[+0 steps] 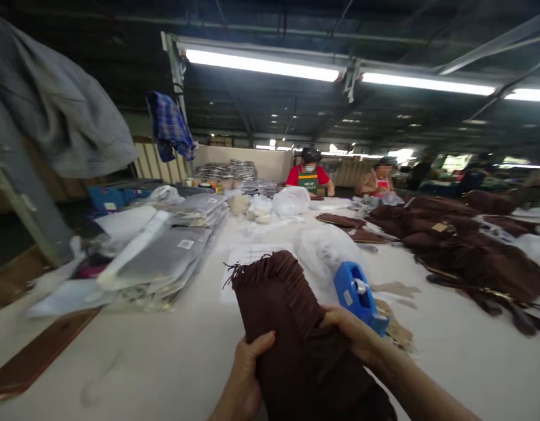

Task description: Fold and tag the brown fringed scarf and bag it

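Left hand (246,365) and right hand (355,333) both grasp the folded brown fringed scarf (287,327), held just above the white table (165,356). Judged soft, light, limp; best gripped at folded sides, clear of the fringe. Blue tape dispenser (357,295) just beside.

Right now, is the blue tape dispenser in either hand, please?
No, both hands, left and right, grip the brown fringed cloth; the dispenser sits behind.

A folded dark-brown fringed scarf (291,327) sits upright between the left hand (246,374) and right hand (355,336), fringe tassels at its top edge, just above the white tabletop (165,362).
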The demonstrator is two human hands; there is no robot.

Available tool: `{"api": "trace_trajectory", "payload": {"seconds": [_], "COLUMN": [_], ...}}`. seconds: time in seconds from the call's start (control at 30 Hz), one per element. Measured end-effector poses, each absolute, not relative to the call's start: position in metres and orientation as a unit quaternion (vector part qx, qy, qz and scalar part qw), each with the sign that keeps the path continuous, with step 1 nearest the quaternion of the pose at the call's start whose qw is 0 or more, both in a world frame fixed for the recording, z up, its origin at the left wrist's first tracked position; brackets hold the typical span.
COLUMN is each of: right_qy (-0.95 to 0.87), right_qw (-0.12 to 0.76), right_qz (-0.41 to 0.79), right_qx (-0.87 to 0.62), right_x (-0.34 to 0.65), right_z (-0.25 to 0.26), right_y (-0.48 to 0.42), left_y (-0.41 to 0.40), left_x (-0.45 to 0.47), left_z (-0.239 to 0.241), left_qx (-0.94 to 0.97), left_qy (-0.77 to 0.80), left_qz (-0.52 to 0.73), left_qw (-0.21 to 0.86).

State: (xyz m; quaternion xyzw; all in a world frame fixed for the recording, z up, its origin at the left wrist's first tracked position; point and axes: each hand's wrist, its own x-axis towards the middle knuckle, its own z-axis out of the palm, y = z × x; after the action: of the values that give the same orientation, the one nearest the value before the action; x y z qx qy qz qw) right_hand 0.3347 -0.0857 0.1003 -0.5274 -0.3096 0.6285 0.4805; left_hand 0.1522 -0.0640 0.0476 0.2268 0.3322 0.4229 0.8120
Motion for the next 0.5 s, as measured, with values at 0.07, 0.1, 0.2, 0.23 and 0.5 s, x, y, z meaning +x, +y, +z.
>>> {"api": "trace_trajectory", "payload": {"seconds": [0.07,0.1,0.2,0.23,0.5], "right_qy": [-0.309,-0.312,-0.339,-0.355,-0.585], "right_qw": [0.475,0.479,0.490,0.489,0.509], "right_qz": [0.606,0.584,0.528,0.517,0.142], "right_qx": [-0.558,-0.576,-0.605,-0.606,-0.615], "right_x": [0.322,0.319,0.318,0.320,0.330], "right_z": [0.082,0.078,0.076,0.078,0.087], "right_y": [-0.078,-0.076,-0.072,-0.070,-0.081], "left_y": [-0.056,-0.050,-0.028,-0.020,-0.006], "left_x": [0.122,0.108,0.071,0.063,0.075], "left_z": [0.051,0.055,0.079,0.092,0.173], "left_qx": [0.236,0.254,0.323,0.349,0.793], "left_qy": [0.424,0.455,0.495,0.497,0.542], "left_qz": [0.427,0.426,0.434,0.443,0.276], "left_qw": [0.763,0.740,0.680,0.660,-0.033]}}
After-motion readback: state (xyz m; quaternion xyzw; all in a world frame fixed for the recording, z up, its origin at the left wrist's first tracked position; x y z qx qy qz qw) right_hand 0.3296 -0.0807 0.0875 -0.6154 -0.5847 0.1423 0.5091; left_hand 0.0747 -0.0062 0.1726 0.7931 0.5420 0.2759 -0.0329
